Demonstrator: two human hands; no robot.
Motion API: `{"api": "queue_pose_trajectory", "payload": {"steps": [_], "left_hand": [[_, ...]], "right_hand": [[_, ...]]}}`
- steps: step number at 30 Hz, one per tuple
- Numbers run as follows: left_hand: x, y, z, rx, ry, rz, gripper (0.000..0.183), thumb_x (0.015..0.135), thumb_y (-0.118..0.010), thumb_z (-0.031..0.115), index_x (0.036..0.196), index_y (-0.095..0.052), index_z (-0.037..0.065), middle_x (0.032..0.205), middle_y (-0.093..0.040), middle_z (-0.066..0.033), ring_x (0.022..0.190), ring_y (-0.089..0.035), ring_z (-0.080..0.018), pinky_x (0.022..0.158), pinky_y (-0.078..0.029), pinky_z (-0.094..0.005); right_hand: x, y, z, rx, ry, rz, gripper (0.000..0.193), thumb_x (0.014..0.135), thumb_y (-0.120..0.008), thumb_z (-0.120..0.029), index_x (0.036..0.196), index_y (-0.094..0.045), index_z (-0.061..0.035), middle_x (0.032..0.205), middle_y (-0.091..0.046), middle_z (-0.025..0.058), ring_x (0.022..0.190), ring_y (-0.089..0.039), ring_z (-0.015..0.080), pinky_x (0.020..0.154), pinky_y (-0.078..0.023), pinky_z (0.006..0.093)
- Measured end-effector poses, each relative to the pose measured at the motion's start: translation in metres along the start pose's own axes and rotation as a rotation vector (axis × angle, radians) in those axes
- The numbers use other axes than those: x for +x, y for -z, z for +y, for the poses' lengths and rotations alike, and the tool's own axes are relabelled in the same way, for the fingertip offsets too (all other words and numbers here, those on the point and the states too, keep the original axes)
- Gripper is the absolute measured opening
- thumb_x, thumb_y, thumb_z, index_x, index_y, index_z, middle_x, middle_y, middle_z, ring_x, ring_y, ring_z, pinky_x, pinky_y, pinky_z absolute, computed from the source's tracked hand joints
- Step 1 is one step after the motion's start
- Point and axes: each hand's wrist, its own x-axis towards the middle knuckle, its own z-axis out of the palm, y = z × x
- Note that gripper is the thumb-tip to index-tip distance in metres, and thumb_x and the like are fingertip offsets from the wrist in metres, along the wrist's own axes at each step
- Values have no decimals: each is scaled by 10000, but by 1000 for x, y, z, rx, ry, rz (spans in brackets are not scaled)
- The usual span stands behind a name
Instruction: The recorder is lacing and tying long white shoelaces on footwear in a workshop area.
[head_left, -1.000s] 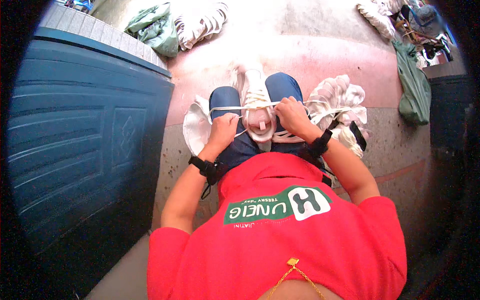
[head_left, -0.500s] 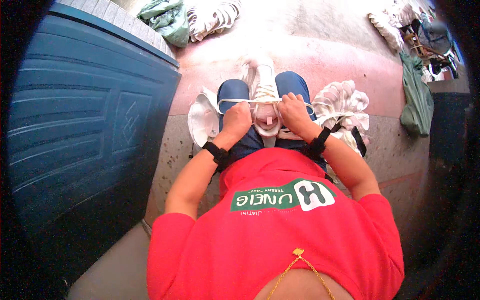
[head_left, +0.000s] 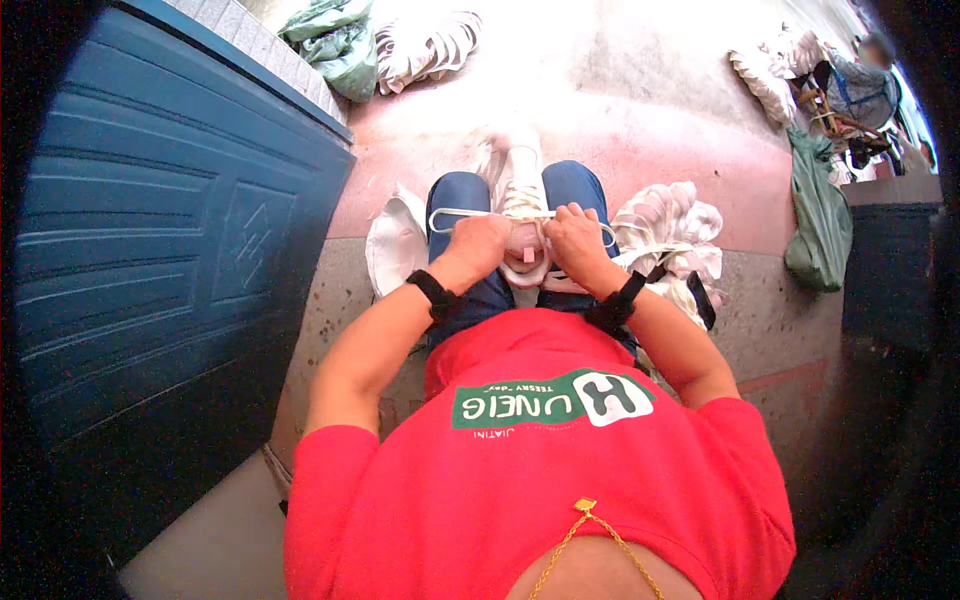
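A white shoe [head_left: 523, 185] with a pinkish inside stands between my knees, its toe pointing away from me. Pale shoelace [head_left: 458, 212] runs across the top of its lacing, a loop sticking out on either side. My left hand [head_left: 478, 245] is closed on the lace at the left of the shoe's opening. At the right of the opening, my right hand [head_left: 578, 240] pinches the lace as well. Both hands rest close to the tongue [head_left: 528, 254]. The fingertips are partly hidden, so the knot between them is hard to make out.
A pile of white shoes [head_left: 670, 225] lies beside my right knee, and another white shoe [head_left: 397, 245] by my left. A blue panelled door [head_left: 170, 230] stands on the left. Farther off are green bags [head_left: 818, 215], more shoe bundles [head_left: 428, 48] and a person [head_left: 865, 85].
My hands have come slightly closer together over the shoe, still gripping the lace. The whole view has shifted a little.
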Motion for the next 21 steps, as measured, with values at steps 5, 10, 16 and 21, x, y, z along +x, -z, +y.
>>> {"api": "queue_pose_trajectory", "payload": {"steps": [5,10,16,21], "left_hand": [[-12,-1,7,40,40,98,166,768,-508,196,803,-570,46,740,-594,-161,665,-609,-317,547,-487,-410],[-23,-13,12,108,196,246,232,813,-495,250,744,-549,36,689,-570,-134,570,-600,-299,482,-487,-393],[-19,-10,12,-9,229,330,122,793,-489,173,724,-526,80,706,-554,-115,586,-604,-272,483,-490,-384],[-16,-5,20,234,-46,353,37,713,-522,99,744,-542,93,785,-516,-99,616,-595,-245,481,-494,-335]], "right_hand": [[-6,9,-3,55,-107,66,89,706,-527,-178,726,-593,-122,746,-510,56,781,-478,224,641,-344,355],[-2,9,-6,22,-127,-28,95,713,-532,-175,742,-597,-111,750,-538,76,779,-498,238,642,-368,368],[-4,-15,2,218,-229,29,96,711,-518,-140,757,-552,-63,765,-574,96,790,-526,252,659,-400,377],[2,6,-6,-16,55,-33,89,688,-527,-151,732,-549,-77,766,-554,66,816,-508,226,687,-378,371]]}}
